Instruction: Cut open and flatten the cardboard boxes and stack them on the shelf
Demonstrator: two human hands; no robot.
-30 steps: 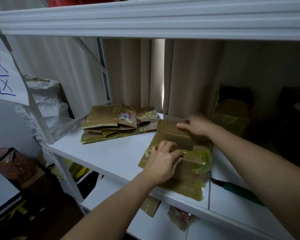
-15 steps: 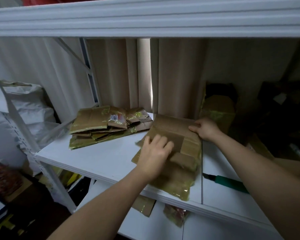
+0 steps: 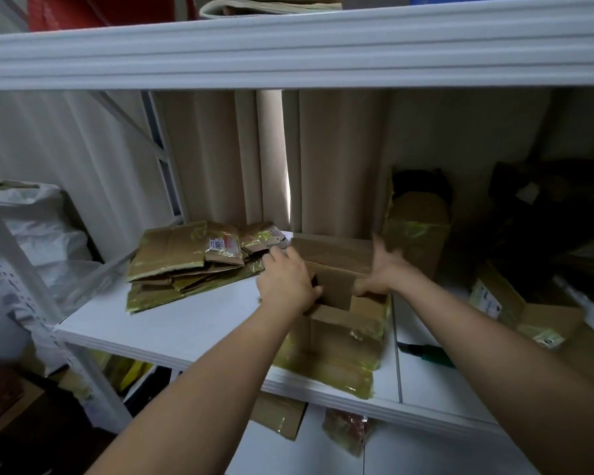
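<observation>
Cardboard box [image 3: 336, 323], partly collapsed and wrapped in yellow-green tape, is lying on the white shelf [image 3: 192, 323] between the two forearms, its near end overhanging the shelf's front edge. Its upper flaps are standing up rather than lying flat, so by judgement the flattening step is still in hand.

Grip state: the left hand [image 3: 287, 281] is reaching into the left side of the box with its fingers curled round a flap edge. The right hand [image 3: 383, 270] is blurring in the frame; its thumb and lower fingers appear to be pinching the upright middle panel, while the other fingers are spreading upward.

Handling, as a judgement: the box is looking light and thin-walled. The panels are stiff across their faces but are folding readily along the creases. The tape is looking glossy and is probably slippery, so bare cardboard edges are the better hold. Pressing with flat palms on the broad faces should collapse it without tearing.

Count:
- One box is being worked.
- One stack of flattened boxes [image 3: 189, 265] is lying just left of it on the same shelf; the number of sheets in it cannot be told.
- One upright taped box [image 3: 417, 231] is standing behind the right hand.
- One opened box [image 3: 508, 303] is lying at the far right.
- One green-handled cutter [image 3: 427, 353] is lying on the shelf, right of the worked box and apart from both hands.
</observation>
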